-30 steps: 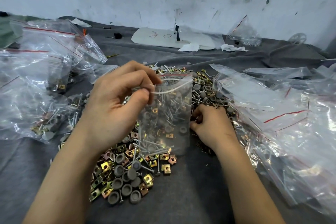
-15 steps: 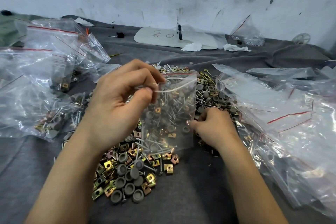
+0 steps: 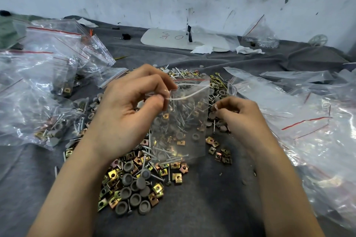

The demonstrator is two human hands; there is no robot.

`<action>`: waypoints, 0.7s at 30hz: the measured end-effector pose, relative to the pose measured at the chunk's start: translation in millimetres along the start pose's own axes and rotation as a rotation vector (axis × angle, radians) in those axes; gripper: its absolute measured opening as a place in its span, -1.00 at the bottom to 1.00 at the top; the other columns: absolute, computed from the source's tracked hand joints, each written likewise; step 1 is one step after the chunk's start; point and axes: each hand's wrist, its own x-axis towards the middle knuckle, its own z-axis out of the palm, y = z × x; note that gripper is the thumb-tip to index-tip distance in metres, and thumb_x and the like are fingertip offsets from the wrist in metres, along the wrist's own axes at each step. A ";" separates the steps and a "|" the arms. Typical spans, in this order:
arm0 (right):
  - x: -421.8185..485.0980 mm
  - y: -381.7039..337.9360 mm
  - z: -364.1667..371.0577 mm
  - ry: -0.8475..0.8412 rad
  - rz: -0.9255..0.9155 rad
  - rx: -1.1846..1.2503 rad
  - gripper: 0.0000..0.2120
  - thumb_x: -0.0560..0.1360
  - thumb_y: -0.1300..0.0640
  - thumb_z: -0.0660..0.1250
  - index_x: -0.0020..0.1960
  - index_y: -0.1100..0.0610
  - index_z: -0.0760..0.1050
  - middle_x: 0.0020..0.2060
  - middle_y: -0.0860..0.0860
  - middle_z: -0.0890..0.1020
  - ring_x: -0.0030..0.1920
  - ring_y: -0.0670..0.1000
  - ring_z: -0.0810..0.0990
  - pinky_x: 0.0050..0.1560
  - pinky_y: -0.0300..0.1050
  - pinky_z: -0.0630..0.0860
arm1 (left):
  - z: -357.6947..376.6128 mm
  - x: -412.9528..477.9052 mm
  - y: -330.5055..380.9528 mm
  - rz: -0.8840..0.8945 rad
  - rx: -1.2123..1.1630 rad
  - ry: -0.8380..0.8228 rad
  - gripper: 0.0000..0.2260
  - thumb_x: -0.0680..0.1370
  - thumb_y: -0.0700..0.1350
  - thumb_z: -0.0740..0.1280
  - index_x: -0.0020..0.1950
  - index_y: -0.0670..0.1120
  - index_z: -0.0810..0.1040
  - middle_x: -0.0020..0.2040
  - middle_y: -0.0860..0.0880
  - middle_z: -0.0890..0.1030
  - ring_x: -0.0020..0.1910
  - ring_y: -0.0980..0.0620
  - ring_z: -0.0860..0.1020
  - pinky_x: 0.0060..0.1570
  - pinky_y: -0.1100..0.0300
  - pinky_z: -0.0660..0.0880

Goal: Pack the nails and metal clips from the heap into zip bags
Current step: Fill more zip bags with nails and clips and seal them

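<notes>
My left hand [image 3: 125,113] pinches the open rim of a small clear zip bag [image 3: 183,121] and holds it upright over the heap [image 3: 138,179] of brass-coloured clips, grey caps and nails on the grey cloth. The bag has a few nails and clips in it. To the right of the bag, my right hand [image 3: 238,115] has its fingers curled round some nails [image 3: 214,119] just above the heap; one nail hangs down from the fingers.
Filled and empty zip bags [image 3: 48,82] are piled at the left. Large clear plastic bags [image 3: 308,121] cover the right side. At the back lie a white board [image 3: 183,39], crumpled paper and a small bag by the wall.
My right hand has lifted from the heap with nails in its fingers and now sits higher beside the bag. The left hand keeps the bag in about the same place.
</notes>
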 end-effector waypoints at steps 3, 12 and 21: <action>-6.9 -11.7 -5.9 0.054 -0.122 0.170 -0.82 0.47 0.32 0.36 -0.15 0.05 0.59 -0.20 0.04 0.66 -0.23 -0.18 0.60 -0.28 -0.42 0.48 | 1.4 -0.2 0.7 -0.002 0.011 -0.014 -0.83 0.45 -0.14 0.16 -0.27 -0.17 0.47 -0.04 -0.07 0.59 -0.18 0.13 0.53 -0.16 0.19 0.44; -46.5 -62.6 -21.6 -0.026 -0.711 -0.058 -0.79 0.45 0.15 0.38 -0.03 -0.14 0.62 -0.13 -0.22 0.67 0.05 -0.08 0.58 0.07 -0.20 0.48 | 15.1 1.0 14.6 0.037 0.025 -0.079 -0.82 0.41 -0.15 0.17 -0.30 -0.15 0.51 -0.04 -0.03 0.58 -0.11 0.09 0.54 -0.12 0.16 0.44; -50.5 -63.7 -34.1 -0.001 -0.672 -0.070 -0.85 0.50 0.14 0.32 -0.08 -0.05 0.65 -0.17 -0.17 0.62 -0.13 -0.20 0.57 -0.14 -0.41 0.37 | 13.9 0.9 16.9 0.051 0.048 -0.096 -0.83 0.41 -0.14 0.17 -0.30 -0.08 0.52 -0.03 -0.05 0.60 -0.04 0.10 0.55 -0.06 0.25 0.41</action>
